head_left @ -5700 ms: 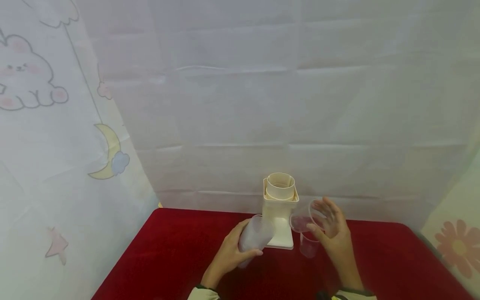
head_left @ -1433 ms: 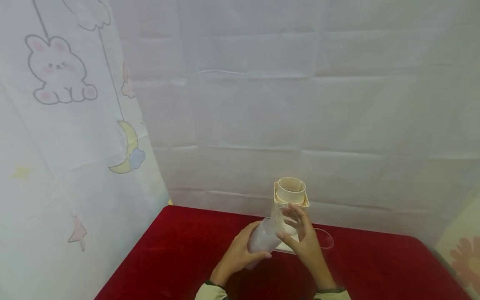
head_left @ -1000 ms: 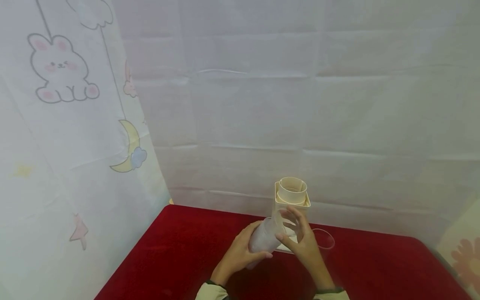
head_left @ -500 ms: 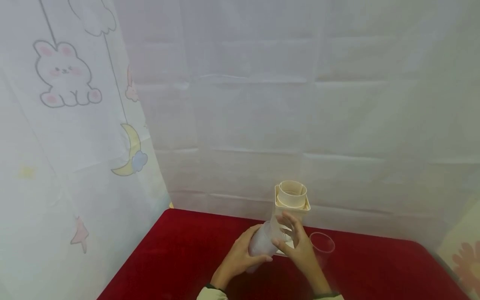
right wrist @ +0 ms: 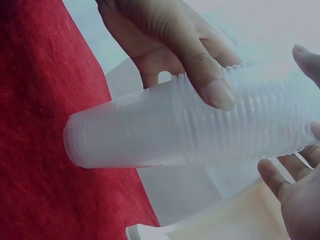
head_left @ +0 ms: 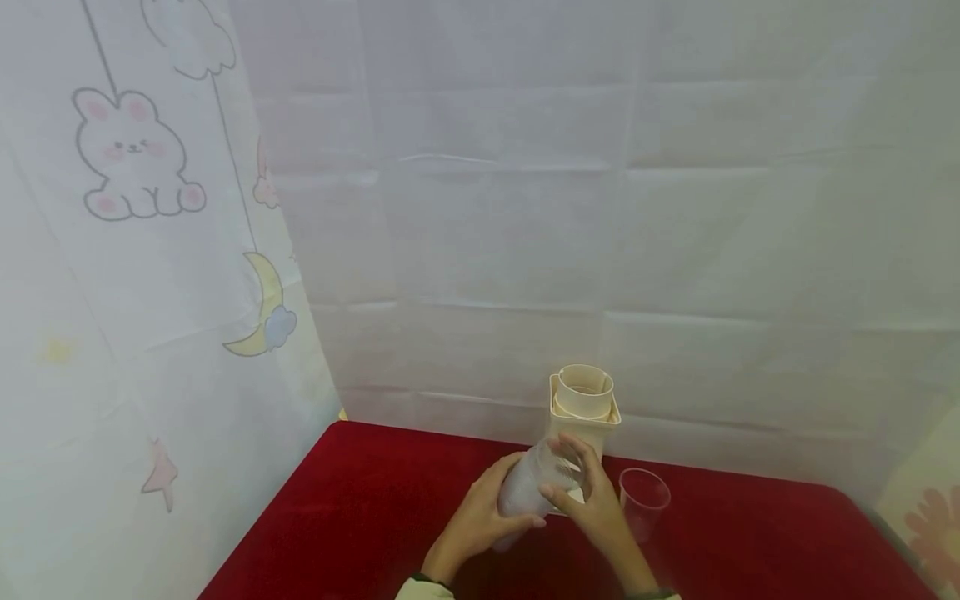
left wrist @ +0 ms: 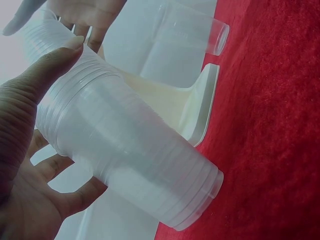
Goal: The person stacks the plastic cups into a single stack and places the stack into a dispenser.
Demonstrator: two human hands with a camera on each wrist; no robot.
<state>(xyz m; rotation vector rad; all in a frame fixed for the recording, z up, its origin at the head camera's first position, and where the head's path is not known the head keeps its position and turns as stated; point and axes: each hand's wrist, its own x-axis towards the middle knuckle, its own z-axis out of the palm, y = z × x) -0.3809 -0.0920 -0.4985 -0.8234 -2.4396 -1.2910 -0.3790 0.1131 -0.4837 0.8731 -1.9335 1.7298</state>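
In the head view my left hand [head_left: 480,517] grips a stack of nested clear plastic cups [head_left: 525,492], which is tilted with its mouth toward the upper right. The left wrist view shows the thumb across the ribbed rims of the plastic cups [left wrist: 120,130] and the fingers round the far side. My right hand [head_left: 596,500] is at the mouth end, its curved fingers and thumb round the outermost cup. That cup sits in the stack. In the right wrist view, fingertips of the right hand [right wrist: 305,195] lie close to the last rims; exact contact is hard to see.
Behind the hands stands a cream plastic holder [head_left: 585,400] with a round open tube on top and a flat base. One clear cup [head_left: 643,504] stands upright to its right. Red cloth [head_left: 360,500] covers the table, which ends against a pale wall sheet [head_left: 480,250].
Earlier the right hand held a loose cup apart from the stack, near the standing cup. It has moved left, and that cup has slid into the stack's mouth. The left hand keeps its grip.
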